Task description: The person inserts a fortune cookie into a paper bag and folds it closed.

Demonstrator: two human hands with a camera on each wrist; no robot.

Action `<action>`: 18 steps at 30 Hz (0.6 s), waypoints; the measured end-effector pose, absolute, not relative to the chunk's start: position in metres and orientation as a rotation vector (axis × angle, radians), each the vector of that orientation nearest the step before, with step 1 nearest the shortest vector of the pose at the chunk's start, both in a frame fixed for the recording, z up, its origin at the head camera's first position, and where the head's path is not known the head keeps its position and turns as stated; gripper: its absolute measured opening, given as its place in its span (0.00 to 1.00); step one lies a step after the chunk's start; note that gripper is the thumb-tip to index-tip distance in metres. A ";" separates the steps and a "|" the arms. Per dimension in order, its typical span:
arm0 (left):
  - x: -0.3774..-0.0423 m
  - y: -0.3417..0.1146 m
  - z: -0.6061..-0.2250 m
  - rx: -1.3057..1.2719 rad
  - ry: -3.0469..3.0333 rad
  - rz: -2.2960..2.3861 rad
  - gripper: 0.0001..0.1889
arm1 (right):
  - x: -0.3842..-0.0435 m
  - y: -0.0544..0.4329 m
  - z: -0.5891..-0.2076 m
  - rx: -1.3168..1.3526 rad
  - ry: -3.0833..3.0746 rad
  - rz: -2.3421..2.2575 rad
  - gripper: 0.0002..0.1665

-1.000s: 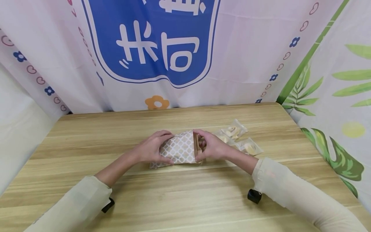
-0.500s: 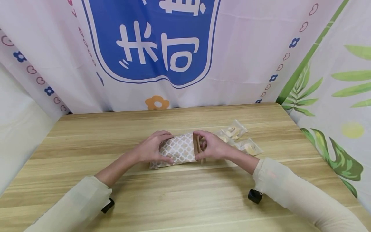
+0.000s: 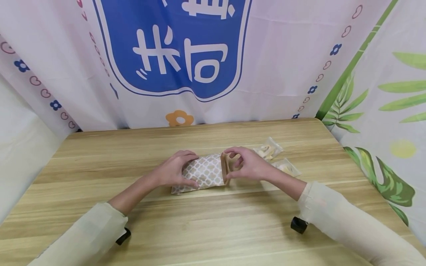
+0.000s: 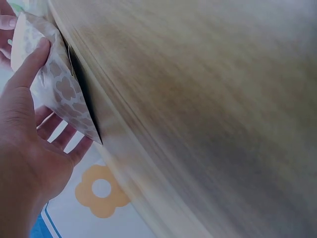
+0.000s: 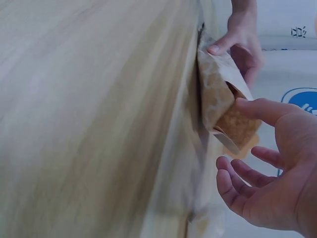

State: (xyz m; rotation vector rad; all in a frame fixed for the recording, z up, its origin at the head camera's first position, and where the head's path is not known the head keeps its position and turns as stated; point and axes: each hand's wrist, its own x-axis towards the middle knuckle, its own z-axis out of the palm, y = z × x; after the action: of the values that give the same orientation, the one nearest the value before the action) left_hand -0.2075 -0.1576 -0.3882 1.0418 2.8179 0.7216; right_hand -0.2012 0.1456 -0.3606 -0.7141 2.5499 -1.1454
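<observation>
A paper bag (image 3: 204, 170) with a tan-and-white lattice pattern lies on the table, its brown-lined mouth facing right. My left hand (image 3: 176, 169) grips the closed end, thumb on the near side and fingers on the far side. At the mouth is my right hand (image 3: 247, 164), fingers spread and loosely bent. In the right wrist view its thumb (image 5: 265, 110) reaches the edge of the bag's opening (image 5: 237, 124), while the other fingers stand off with nothing between them. What lies inside the bag cannot be seen.
Two clear packets with pale pieces inside, a far packet (image 3: 268, 149) and a nearer packet (image 3: 287, 167), lie right of my right hand, which partly covers that area. A printed curtain (image 3: 276, 74) hangs behind the wooden table (image 3: 206, 229).
My right hand has drawn slightly right, and its fingers have come away from inside the bag's mouth and spread. My left hand keeps its hold on the bag.
</observation>
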 end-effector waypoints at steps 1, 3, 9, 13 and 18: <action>-0.207 -0.158 -0.388 1.042 2.818 0.721 0.51 | -0.202 0.148 -0.359 -0.718 2.563 -1.146 0.46; -0.207 -0.157 -0.388 1.040 2.819 0.719 0.51 | -0.202 0.152 -0.356 -0.730 2.582 -1.159 0.45; -0.207 -0.158 -0.385 1.042 2.828 0.699 0.51 | -0.208 0.166 -0.347 -0.758 2.638 -1.199 0.39; -0.207 -0.159 -0.385 1.057 2.834 0.692 0.51 | -0.212 0.177 -0.347 -0.801 2.701 -1.169 0.33; -0.206 -0.160 -0.387 1.066 2.830 0.683 0.51 | -0.215 0.189 -0.348 -0.856 2.772 -1.095 0.28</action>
State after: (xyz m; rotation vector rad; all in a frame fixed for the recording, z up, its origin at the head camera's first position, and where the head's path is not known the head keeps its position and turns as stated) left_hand -0.2061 -0.1604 -0.3869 1.0656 2.8297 0.6831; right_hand -0.2149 0.1889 -0.3483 -0.8563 2.7723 -1.0947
